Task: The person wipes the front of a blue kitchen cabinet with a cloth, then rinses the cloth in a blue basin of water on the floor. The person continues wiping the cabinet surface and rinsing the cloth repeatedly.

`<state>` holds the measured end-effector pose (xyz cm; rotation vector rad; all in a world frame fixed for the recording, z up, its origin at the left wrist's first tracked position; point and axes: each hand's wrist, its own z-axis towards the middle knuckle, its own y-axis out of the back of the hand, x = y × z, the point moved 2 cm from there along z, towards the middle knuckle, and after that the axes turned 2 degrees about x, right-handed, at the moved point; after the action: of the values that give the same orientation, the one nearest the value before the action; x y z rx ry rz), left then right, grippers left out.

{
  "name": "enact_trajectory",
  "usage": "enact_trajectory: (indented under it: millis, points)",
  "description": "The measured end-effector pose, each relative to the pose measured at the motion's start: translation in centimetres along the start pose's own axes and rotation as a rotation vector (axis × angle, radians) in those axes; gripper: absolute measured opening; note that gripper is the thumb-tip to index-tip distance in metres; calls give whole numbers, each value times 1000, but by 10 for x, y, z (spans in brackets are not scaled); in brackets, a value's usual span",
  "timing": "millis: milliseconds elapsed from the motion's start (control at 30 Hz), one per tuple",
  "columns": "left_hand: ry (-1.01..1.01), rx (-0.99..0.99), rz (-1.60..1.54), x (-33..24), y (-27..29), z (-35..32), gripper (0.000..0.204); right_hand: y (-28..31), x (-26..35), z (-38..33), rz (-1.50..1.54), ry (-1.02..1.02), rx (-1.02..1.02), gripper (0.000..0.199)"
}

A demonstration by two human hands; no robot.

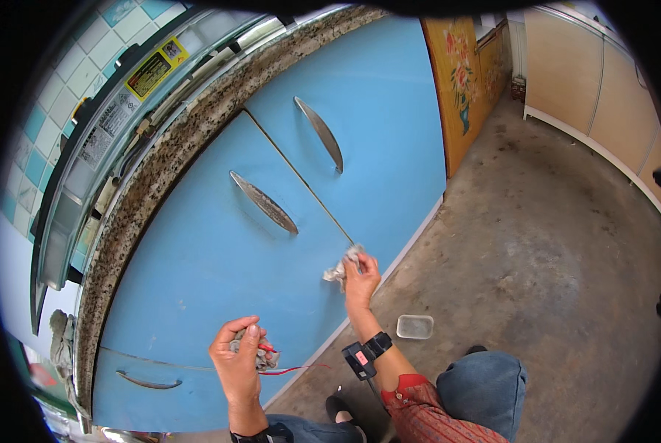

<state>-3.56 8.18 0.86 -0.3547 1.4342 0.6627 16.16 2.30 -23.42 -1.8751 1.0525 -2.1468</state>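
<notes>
My right hand (361, 284) pinches a crumpled whitish-grey rag (335, 274) at the lower end of the gap between two blue cabinet doors (374, 96). The rag appears to touch the door surface. Lower and to the left, my left hand (234, 358) is closed around a bunched grey cloth (266, 360), in front of the blue front. A thin red cord (293, 369) trails out of that hand to the right. Each door has a long worn metal handle (264, 203) above my hands.
A small clear plastic container (415, 317) sits on the concrete floor (537, 273) right of my right forearm. A speckled stone counter edge (135, 214) carries a glass-topped gas stove (101, 125). A flower-painted wooden panel (456, 88) and a beige cabinet (566, 74) stand at the far right.
</notes>
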Motion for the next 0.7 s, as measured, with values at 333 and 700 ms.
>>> enact_trajectory:
  millis: [333,700]
  points:
    - [4,48,-4,1,-5,-4,12,48,-46,11,-38,-617,-133,18]
    - [-7,36,8,3,-4,-4,11,33,-55,-27,-192,67,-45,28]
